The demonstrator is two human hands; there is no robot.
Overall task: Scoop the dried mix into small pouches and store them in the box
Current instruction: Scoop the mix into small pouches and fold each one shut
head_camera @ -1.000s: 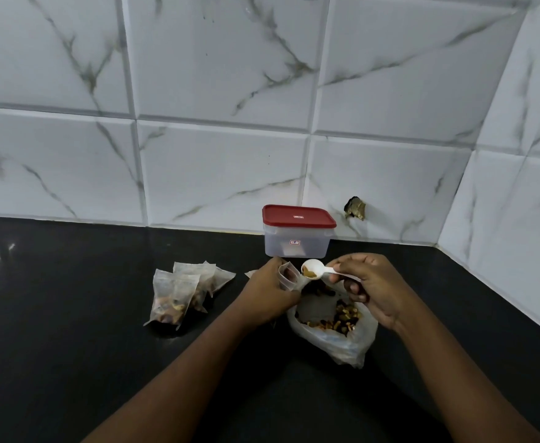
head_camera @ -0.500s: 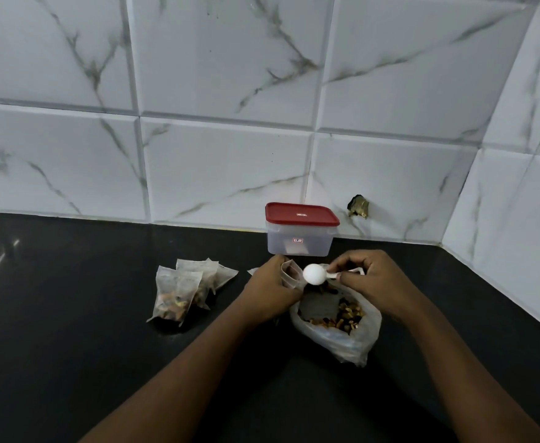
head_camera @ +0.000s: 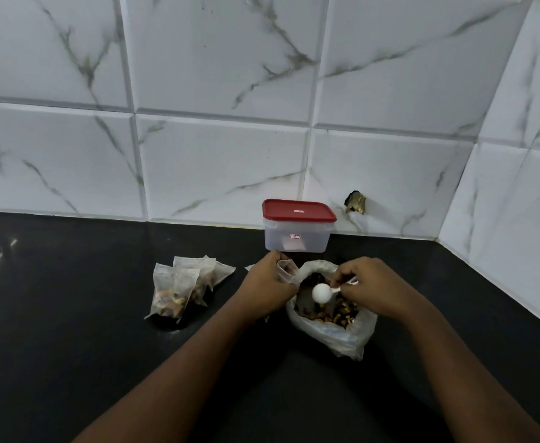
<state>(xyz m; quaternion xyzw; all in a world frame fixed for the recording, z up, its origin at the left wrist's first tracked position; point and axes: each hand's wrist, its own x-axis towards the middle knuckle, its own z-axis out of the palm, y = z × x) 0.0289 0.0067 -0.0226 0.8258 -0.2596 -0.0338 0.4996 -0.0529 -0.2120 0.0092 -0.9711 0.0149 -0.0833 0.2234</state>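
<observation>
Right hand (head_camera: 374, 289) pinches a white plastic spoon (head_camera: 321, 293), bowl pointing left, over the clear plastic bag (head_camera: 352, 340) of brown dried mix (head_camera: 336, 314); left hand (head_camera: 265, 289) grips a small translucent pouch (head_camera: 285, 270).

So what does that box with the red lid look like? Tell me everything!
The box is a rectangular tub of cloudy, see-through plastic. Its red lid is shut on top. A tiny sticker sits on the front. It stands upright on the black counter, close to the tiled wall.
</observation>
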